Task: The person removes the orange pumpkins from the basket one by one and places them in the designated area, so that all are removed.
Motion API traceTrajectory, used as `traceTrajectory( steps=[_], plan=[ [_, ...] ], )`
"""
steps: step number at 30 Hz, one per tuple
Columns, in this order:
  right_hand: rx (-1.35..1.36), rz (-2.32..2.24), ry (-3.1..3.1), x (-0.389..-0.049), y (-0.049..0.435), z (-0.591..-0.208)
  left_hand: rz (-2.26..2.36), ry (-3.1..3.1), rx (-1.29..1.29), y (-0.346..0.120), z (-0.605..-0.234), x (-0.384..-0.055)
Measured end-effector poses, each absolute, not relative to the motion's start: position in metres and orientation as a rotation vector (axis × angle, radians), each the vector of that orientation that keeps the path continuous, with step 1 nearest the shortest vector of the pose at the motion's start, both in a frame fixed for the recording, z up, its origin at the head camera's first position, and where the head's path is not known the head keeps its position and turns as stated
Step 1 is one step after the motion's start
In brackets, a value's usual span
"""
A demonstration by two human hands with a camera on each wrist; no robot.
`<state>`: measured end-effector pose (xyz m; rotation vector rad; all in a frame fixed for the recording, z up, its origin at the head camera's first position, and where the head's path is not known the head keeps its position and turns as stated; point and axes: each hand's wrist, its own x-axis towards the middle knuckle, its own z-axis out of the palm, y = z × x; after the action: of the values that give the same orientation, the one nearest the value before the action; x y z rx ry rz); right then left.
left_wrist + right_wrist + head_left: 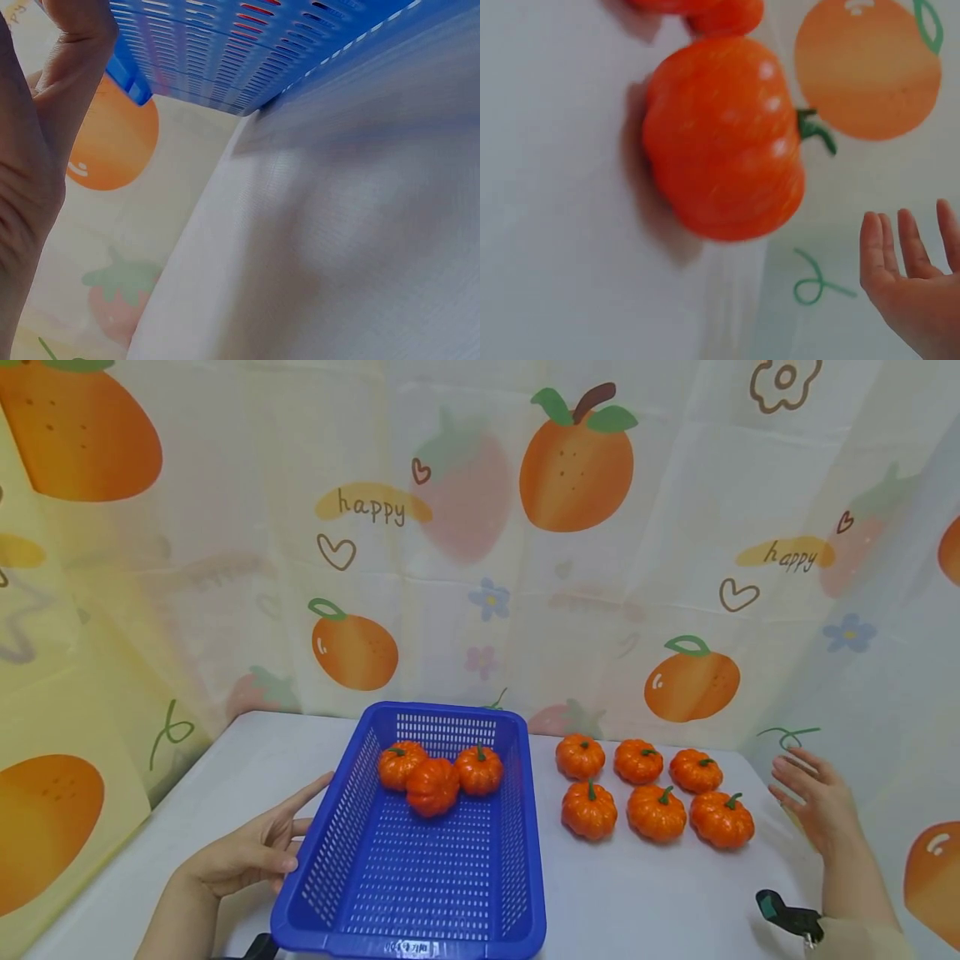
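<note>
A blue plastic basket [442, 877] with slotted walls stands on the white table, with three small orange pumpkins [432, 787] grouped near its far end. My left hand [251, 852] is at the basket's left side, index finger stretched along the rim and thumb by the outer wall. In the left wrist view part of that hand [37, 150] shows beside the slotted basket wall [217, 52]. To the right of the basket, several orange pumpkins [656, 812] with green stems sit in two rows. My right hand [821, 802], fingers spread and holding nothing, is raised right of the nearest pumpkin [724, 142].
A fruit-printed curtain [480, 610] hangs behind the white table [637, 893] and along both sides. A black device part [787, 910] shows by the right forearm, and another dark piece [258, 947] lies near the left wrist.
</note>
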<state>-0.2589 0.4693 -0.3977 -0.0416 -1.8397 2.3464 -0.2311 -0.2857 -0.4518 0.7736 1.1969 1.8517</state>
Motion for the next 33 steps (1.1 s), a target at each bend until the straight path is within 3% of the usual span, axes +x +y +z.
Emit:
traceTrajectory(
  steps=[8,23,33],
  plan=[
    [0.158,2.345,-1.836,-0.276,0.429,-0.363,1.853,1.203,0.790,-0.287,-0.452,-0.230],
    [0.529,2.244,-1.951,-0.304,0.298,-0.288,1.856,1.218,0.787,-0.285,-0.450,-0.227],
    [0.676,2.250,-2.088,-0.322,0.201,-0.281,1.860,1.208,0.778,-0.285,-0.449,-0.227]
  ],
)
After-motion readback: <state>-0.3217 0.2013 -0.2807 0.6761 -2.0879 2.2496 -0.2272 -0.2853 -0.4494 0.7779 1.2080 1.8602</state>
